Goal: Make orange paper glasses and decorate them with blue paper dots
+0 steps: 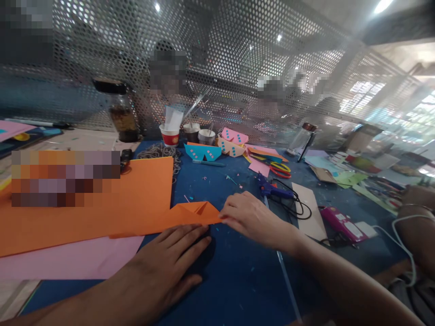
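A small folded piece of orange paper (195, 212) lies on the blue table covering, its left end over a large orange sheet (146, 190). My left hand (173, 253) rests palm down at the folded paper's near edge, its fingers stretched out and touching that edge. Closed around the paper's right tip is my right hand (249, 215), thumb and fingers pinched together. A pink sheet (98, 258) sticks out from under the large orange one.
Right of my hands lie a blue glue gun (275, 188), scissors (280, 170) and a magenta device (343, 224). Decorated paper shapes (203, 151), paper cups (170, 135) and a dark-lidded jar (122, 113) stand at the back. Another person's arm (418, 226) is far right.
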The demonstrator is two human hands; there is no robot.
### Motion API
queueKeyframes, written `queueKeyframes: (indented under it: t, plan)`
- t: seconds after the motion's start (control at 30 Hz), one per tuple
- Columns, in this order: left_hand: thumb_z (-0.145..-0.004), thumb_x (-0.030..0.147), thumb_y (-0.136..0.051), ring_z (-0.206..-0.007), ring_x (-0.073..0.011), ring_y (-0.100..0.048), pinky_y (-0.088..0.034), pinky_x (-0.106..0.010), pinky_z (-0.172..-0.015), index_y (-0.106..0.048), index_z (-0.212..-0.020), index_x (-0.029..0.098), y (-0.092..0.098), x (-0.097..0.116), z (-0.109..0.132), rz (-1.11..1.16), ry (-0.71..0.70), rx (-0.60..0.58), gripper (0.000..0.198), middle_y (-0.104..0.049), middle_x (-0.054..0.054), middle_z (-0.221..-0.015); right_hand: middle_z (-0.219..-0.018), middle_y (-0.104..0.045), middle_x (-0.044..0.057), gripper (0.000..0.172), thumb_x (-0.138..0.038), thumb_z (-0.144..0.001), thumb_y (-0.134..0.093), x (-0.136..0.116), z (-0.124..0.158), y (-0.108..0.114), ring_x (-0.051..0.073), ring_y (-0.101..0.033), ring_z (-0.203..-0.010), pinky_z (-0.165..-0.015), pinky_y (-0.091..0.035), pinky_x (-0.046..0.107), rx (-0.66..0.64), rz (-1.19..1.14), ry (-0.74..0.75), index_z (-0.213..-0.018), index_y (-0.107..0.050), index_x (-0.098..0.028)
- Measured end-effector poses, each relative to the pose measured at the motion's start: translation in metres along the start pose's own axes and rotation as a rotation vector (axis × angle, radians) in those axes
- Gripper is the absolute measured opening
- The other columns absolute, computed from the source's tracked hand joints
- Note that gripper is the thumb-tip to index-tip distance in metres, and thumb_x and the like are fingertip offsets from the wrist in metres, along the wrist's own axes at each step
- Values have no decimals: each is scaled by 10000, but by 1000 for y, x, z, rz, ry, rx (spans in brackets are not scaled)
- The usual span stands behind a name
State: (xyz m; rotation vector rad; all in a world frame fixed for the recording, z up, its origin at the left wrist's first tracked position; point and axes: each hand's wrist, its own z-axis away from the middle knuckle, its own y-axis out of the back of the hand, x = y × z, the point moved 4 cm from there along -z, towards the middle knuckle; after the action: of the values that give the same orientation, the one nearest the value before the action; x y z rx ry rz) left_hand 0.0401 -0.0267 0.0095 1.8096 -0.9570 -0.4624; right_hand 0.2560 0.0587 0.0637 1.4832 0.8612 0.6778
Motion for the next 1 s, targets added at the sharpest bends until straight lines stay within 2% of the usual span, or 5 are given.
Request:
queueKeyframes:
  t: [0.2,0.47,0.73,0.9,1.0]
  plan:
    - [-1116,471,-560,-1312,-291,-720,-543,-409,-1154,-593,-1575,243,-1,-1,4,-17,-15,33,513,-732,-96,-1504,-1110,-767,63,106,-236,-1098,-668,11,-12,7,233,-717,-1066,-951,-513,389,29,-99,-45,-1131,-753,-182]
    - [-1139,433,-516,-1335,-265,-710,-544,-379,-1177,-628,-1513,195,1,-2,2,-67,-71,70,458,-704,-87,-1546,-1191,-781,115,170,-139,-1077,-630,50,-78,23,257,-712,-1129,-993,-500,391,74,-74,-182,-1158,-778,-156]
    - [-1115,423,-590,-1457,-271,-621,-492,-412,-1243,-526,-1623,255,-13,-8,7,57,-51,-13,539,-642,-91,-1616,-1136,-763,84,242,-253,-1131,-579,18,-95,-4,215,-702,-1082,-973,-494,333,-108,-307,-43,-1139,-809,-180]
    - [-1108,420,-597,-1400,-293,-668,-539,-425,-1191,-576,-1561,201,-7,-7,1,27,-78,-30,503,-667,-124,-1583,-1004,-733,46,64,-227,-1002,-764,15,-103,-14,185,-664,-917,-840,-473,299,-102,-482,-98,-975,-800,-182]
    - [-1102,357,-602,-1355,-288,-693,-558,-419,-1165,-630,-1483,206,3,-3,-3,77,-111,28,411,-724,-114,-1508,-944,-745,27,62,-213,-972,-775,22,-103,-11,169,-656,-870,-798,-466,286,-96,-532,-117,-925,-770,-173]
